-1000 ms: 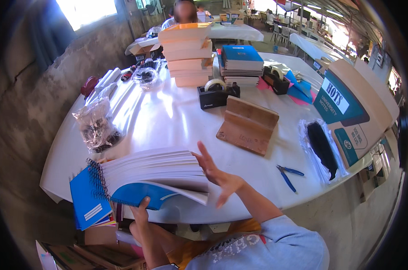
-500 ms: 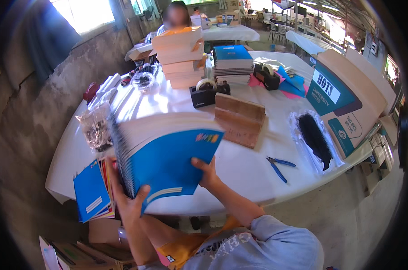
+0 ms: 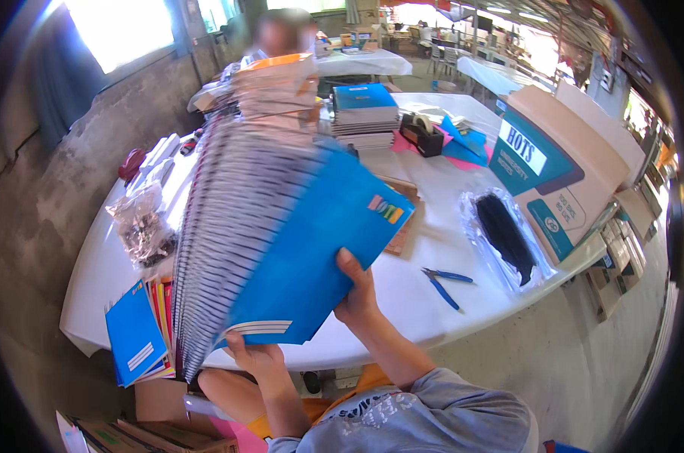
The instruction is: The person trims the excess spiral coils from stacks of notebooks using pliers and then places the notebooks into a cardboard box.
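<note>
I hold a thick stack of spiral notebooks [image 3: 312,249] tilted above the near side of the table. The front cover is blue, and several rows of wire coils fan out along its left side. My left hand [image 3: 257,358] grips the bottom edge, thumb on the cover by the white label lines. My right hand [image 3: 355,291] grips the right edge, its thumb lying on the cover and its other fingers hidden behind. A smaller pile of covers [image 3: 137,332], blue on top with coloured sheets beneath, lies at the table's left edge.
Blue-handled cutters [image 3: 448,287] lie right of my hands, near a plastic-wrapped black bundle [image 3: 504,235] and a large carton [image 3: 561,170]. Farther back are a wooden block [image 3: 405,226], a tape dispenser [image 3: 421,136], stacked notebooks [image 3: 365,113], tall paper piles [image 3: 278,90] and a person [image 3: 281,34].
The notebook stack has turned so its coiled side shows broadly. My left hand has slid from its left side to the bottom edge. My right hand keeps its hold on the right edge.
</note>
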